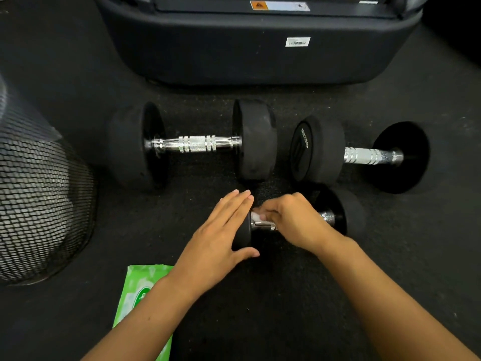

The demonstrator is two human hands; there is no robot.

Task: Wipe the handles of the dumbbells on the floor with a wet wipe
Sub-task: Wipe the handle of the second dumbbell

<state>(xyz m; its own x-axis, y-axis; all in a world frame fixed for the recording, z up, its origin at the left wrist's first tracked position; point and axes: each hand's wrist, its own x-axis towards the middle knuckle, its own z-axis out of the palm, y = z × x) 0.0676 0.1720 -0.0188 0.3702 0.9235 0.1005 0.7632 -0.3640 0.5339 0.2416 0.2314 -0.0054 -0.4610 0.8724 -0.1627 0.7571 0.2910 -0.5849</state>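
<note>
Three black dumbbells with chrome handles lie on the dark rubber floor. The small near dumbbell is under my hands. My left hand rests flat on its left weight, fingers together, thumb hooked under the front. My right hand is closed around its chrome handle, pressing a white wet wipe against the handle's left end. A large dumbbell lies behind at centre left. Another dumbbell lies at the back right, its handle speckled with droplets.
A green pack of wet wipes lies on the floor under my left forearm. A black mesh bin stands at the left. The dark base of a gym machine fills the back.
</note>
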